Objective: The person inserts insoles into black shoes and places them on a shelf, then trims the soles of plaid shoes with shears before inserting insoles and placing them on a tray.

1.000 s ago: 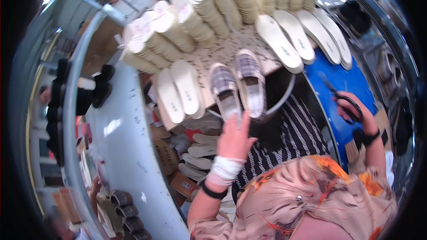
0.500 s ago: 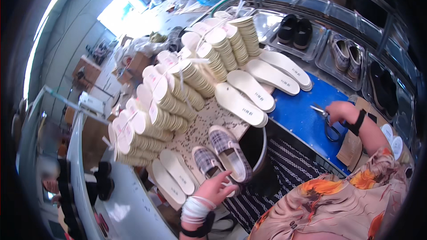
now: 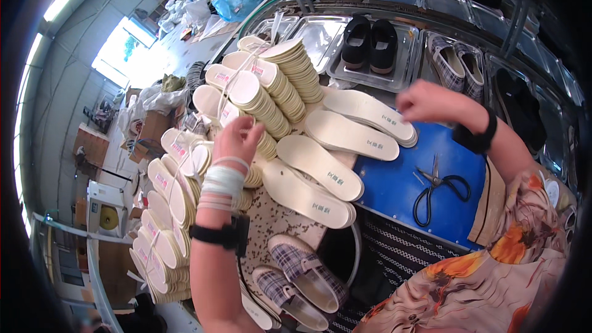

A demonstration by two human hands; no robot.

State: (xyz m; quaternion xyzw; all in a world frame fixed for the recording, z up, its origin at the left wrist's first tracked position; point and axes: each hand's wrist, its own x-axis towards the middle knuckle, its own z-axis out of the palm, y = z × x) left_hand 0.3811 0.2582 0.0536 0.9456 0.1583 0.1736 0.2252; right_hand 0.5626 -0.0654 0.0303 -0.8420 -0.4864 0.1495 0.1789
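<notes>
Having left hand half-curled by stacks, right hand likewise by insoles; we can't tell either's hold. Insoles look light, bendy: pinch edges.

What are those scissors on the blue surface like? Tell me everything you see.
The scissors have two black loop handles, spread apart, and slim, metallic-looking blades that also stand open. They lie on the blue surface, blades toward the top of the picture, loops below. Nothing covers them, and neither the left hand nor the right hand touches them.
</notes>
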